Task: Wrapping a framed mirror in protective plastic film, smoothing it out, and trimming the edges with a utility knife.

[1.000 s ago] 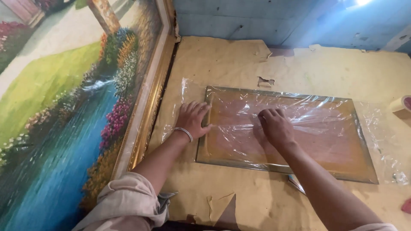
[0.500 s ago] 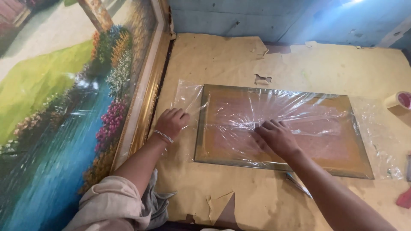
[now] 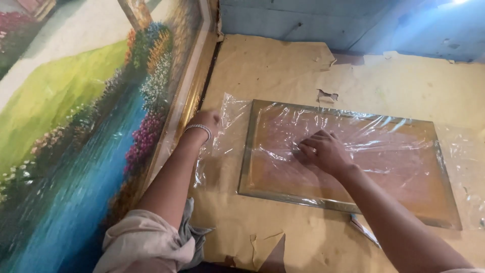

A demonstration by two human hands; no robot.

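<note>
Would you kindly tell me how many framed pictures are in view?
2: a large landscape painting at left, and a smaller framed panel under plastic film, lying flat on the paper.

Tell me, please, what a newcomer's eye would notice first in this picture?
First comes the big landscape painting, bright with green, blue and flowers, leaning at the left. In the middle, a flat framed panel lies on torn brown paper, covered with clear plastic film. The right hand presses flat on the film over the panel, while the left hand, with a bracelet at the wrist, is at the film's left edge.
</note>
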